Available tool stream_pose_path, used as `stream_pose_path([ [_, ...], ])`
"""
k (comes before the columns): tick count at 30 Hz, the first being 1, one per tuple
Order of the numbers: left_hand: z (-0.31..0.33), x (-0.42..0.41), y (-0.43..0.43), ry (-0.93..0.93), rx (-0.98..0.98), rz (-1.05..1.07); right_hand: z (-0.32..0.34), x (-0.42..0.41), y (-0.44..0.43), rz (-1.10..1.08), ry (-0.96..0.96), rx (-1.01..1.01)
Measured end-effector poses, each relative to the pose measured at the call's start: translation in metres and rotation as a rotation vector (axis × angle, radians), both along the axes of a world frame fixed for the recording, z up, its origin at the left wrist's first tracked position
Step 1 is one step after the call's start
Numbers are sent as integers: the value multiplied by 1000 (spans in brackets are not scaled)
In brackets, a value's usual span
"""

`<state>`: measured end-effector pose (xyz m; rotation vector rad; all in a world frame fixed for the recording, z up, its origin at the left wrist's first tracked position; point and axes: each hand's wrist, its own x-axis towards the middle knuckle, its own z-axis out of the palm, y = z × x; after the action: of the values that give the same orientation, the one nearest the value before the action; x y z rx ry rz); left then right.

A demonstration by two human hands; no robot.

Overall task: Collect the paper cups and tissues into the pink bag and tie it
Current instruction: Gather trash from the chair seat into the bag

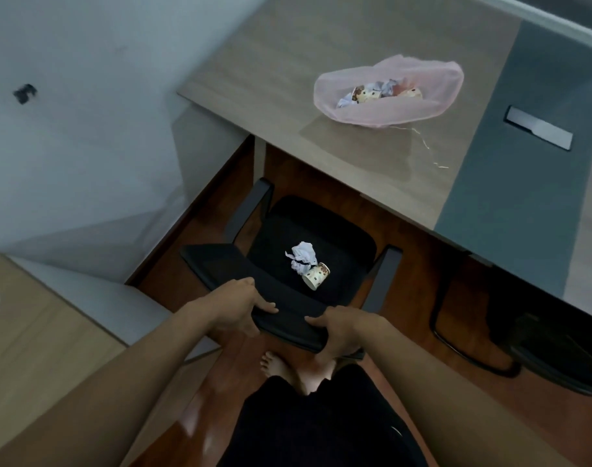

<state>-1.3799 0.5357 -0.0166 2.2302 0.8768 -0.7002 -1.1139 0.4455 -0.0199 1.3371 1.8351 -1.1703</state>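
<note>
From the head camera, looking down, a black chair (308, 230) stands at the centre of the frame, its seat facing a wooden desk (254, 62) that fills the 12-to-3 o'clock side. Both hands grasp the top edge of the chair's backrest (288, 318): the left hand (240, 308) at its 9 o'clock end with fingers laid over the front face, the right hand (338, 332) at its 3 o'clock end with fingers curled round the edge. On the seat lies a crumpled tissue (301, 256), and touching it at its 5 o'clock a spotted paper cup (316, 276) lies on its side. The pink bag (389, 109) sits open on the desk at 1 o'clock, well apart from the chair, holding more spotted cups (365, 94) and tissues (385, 85). At 3 o'clock of the bag a grey cable cover (539, 131) is set into a grey strip of the desk. A second chair (557, 348) stands at 4 o'clock, and a bare foot (277, 362) rests on the wooden floor at 6 o'clock.
</note>
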Motion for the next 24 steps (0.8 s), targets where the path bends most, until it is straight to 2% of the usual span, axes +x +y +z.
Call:
stream_pose_path([
  [2, 0, -3, 2, -13, -44, 46, 0, 3, 0, 6, -8, -9],
  [5, 8, -4, 13, -46, -250, 207, 3, 16, 5, -110, 31, -115],
  [8, 21, 3, 32, -146, -447, 453, 13, 38, 14, -387, 187, -212],
  [11, 29, 16, 52, -205, -494, 662, 21, 76, 28, -696, 284, -163],
  [14, 33, 37, 79, -289, -433, 856, 39, 125, 62, -870, 281, 71],
  [18, 45, 85, 126, -519, -374, 1157, 80, 200, 141, -1054, 337, 401],
  [22, 56, 153, 173, -715, -388, 1430, 118, 265, 228, -1073, 296, 849],
  [24, 55, 191, 198, -760, -390, 1513, 128, 294, 269, -1102, 340, 1067],
])
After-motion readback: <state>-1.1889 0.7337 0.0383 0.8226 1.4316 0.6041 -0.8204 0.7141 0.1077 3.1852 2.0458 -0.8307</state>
